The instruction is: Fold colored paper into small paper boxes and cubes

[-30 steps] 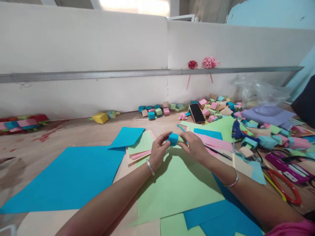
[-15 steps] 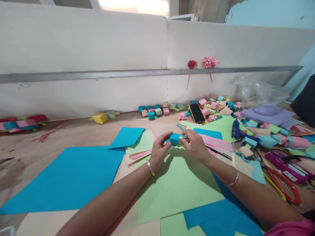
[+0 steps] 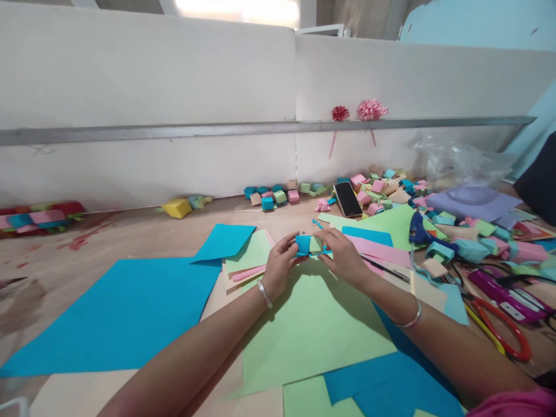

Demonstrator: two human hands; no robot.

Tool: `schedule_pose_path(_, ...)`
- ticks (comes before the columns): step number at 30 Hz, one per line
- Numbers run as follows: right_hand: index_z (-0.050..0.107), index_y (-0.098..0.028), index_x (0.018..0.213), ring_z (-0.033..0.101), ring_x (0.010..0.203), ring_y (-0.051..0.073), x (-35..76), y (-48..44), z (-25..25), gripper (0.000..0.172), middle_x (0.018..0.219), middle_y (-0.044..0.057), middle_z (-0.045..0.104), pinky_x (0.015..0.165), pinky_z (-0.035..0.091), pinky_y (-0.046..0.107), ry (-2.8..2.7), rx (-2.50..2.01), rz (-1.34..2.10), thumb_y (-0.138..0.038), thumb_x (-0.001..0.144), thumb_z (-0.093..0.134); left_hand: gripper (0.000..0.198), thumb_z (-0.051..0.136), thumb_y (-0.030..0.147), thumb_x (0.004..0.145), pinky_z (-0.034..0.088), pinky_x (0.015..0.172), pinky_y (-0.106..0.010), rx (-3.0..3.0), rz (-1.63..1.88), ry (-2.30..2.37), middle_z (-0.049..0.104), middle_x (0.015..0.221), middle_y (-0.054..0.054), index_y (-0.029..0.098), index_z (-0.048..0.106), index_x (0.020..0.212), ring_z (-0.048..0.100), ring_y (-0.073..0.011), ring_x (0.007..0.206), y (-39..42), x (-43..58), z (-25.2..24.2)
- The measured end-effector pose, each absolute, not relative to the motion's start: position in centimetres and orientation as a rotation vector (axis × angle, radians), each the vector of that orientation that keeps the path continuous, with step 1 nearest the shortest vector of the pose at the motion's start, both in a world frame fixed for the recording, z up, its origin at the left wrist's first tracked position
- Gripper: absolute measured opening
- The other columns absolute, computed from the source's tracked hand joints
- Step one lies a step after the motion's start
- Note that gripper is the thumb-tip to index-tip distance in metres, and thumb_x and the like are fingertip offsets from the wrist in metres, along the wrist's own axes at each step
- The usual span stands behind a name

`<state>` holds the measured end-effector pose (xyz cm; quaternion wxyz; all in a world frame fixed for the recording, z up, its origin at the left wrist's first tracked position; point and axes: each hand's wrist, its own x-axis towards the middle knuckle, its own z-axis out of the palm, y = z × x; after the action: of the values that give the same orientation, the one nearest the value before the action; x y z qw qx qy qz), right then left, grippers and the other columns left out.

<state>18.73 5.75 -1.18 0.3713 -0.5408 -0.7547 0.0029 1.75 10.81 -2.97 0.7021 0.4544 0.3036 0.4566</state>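
Observation:
Between my two hands is a small folded paper piece (image 3: 303,245), a blue box with a pale green part on its right side. My left hand (image 3: 280,260) grips the blue end between thumb and fingers. The fingers of my right hand (image 3: 341,253) close on the green end, where small blue strips stick out. Both hands are above a large light green sheet (image 3: 317,324). A stack of green and pink papers (image 3: 247,263) lies just left of my left hand, and pink paper (image 3: 382,252) lies beyond my right wrist.
Blue sheets (image 3: 125,313) spread to the left. Along the wall stand small paper boxes (image 3: 280,197), a yellow box (image 3: 177,207) and a phone (image 3: 347,200). At right are a blue glue gun (image 3: 423,231), orange-handled scissors (image 3: 506,330), a purple power strip (image 3: 508,295) and heaped paper boxes (image 3: 473,249).
The paper piece has turned and shifted slightly left, so more of its green part shows. My right-hand fingers have moved over its right end.

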Motion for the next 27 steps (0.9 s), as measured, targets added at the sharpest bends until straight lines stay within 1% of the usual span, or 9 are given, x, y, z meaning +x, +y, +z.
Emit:
schedule_pose_path(3, 0.055, -0.018, 0.112, 0.054, 0.103, 0.029, 18.85, 5.88, -1.41, 0.038, 0.107, 0.012, 0.062, 0.089, 0.046, 0.046, -1.914, -1.411, -0.034, -0.011, 0.076, 0.060, 0.046, 0.072, 0.034, 0.077, 0.055, 0.074, -0.033, 1.008, 0.991, 0.679, 0.064, 0.105, -0.009, 0.018, 0.059, 0.118, 0.064, -0.0183, 0.084, 10.88, 1.78, -3.01)
schedule_pose_path(6, 0.055, -0.017, 0.112, 0.054, 0.102, 0.030, 18.99, 5.98, -1.47, 0.035, 0.108, 0.013, 0.063, 0.088, 0.045, 0.047, -1.880, -1.432, -0.068, -0.016, 0.078, 0.062, 0.046, 0.071, 0.036, 0.077, 0.055, 0.071, -0.032, 1.011, 0.977, 0.686, 0.065, 0.103, -0.009, 0.018, 0.058, 0.117, 0.065, -0.0184, 0.083, 10.90, 1.81, -3.00)
schedule_pose_path(9, 0.054, -0.018, 0.111, 0.056, 0.096, 0.028, 19.08, 6.02, -1.54, 0.034, 0.107, 0.012, 0.063, 0.082, 0.047, 0.043, -1.859, -1.441, -0.070, -0.017, 0.078, 0.061, 0.045, 0.071, 0.037, 0.077, 0.055, 0.070, -0.031, 1.021, 0.956, 0.682, 0.066, 0.100, -0.009, 0.018, 0.059, 0.117, 0.065, -0.0188, 0.083, 10.87, 1.78, -2.97)
schedule_pose_path(12, 0.055, -0.019, 0.105, 0.058, 0.087, 0.025, 19.06, 6.03, -1.71, 0.029, 0.097, 0.009, 0.063, 0.074, 0.048, 0.038, -1.874, -1.435, -0.047, -0.015, 0.077, 0.062, 0.046, 0.072, 0.037, 0.076, 0.054, 0.071, -0.030, 1.037, 0.958, 0.671, 0.067, 0.101, -0.008, 0.020, 0.060, 0.118, 0.065, -0.0178, 0.083, 10.83, 1.73, -2.98)
schedule_pose_path(14, 0.056, -0.019, 0.103, 0.058, 0.086, 0.024, 19.00, 6.05, -1.87, 0.028, 0.094, 0.007, 0.062, 0.072, 0.048, 0.035, -1.888, -1.420, -0.028, -0.014, 0.076, 0.062, 0.045, 0.073, 0.037, 0.076, 0.054, 0.072, -0.029, 1.047, 0.960, 0.662, 0.066, 0.103, -0.008, 0.021, 0.062, 0.117, 0.064, -0.0173, 0.085, 10.83, 1.73, -3.03)
schedule_pose_path(19, 0.052, -0.018, 0.114, 0.060, 0.087, 0.022, 18.85, 6.12, -2.00, 0.037, 0.098, 0.008, 0.063, 0.074, 0.050, 0.034, -1.862, -1.375, 0.006, -0.018, 0.078, 0.063, 0.043, 0.072, 0.038, 0.076, 0.054, 0.071, -0.031, 1.032, 0.955, 0.662, 0.067, 0.100, -0.008, 0.018, 0.063, 0.114, 0.063, -0.0165, 0.080, 10.98, 1.80, -3.22)
schedule_pose_path(24, 0.054, -0.018, 0.109, 0.061, 0.086, 0.021, 18.62, 5.93, -1.88, 0.030, 0.096, 0.007, 0.065, 0.077, 0.049, 0.033, -1.837, -1.379, 0.012, -0.017, 0.080, 0.060, 0.046, 0.071, 0.040, 0.078, 0.054, 0.071, -0.030, 1.017, 0.949, 0.666, 0.067, 0.101, -0.010, 0.017, 0.063, 0.116, 0.063, -0.0165, 0.080, 11.02, 1.84, -3.24)
schedule_pose_path(27, 0.054, -0.018, 0.113, 0.062, 0.088, 0.023, 18.42, 5.76, -2.03, 0.033, 0.098, 0.008, 0.067, 0.078, 0.048, 0.034, -1.813, -1.412, 0.009, -0.018, 0.080, 0.060, 0.047, 0.073, 0.039, 0.076, 0.054, 0.071, -0.030, 1.020, 0.931, 0.664, 0.067, 0.102, -0.010, 0.016, 0.064, 0.116, 0.063, -0.0164, 0.080, 10.96, 1.84, -3.23)
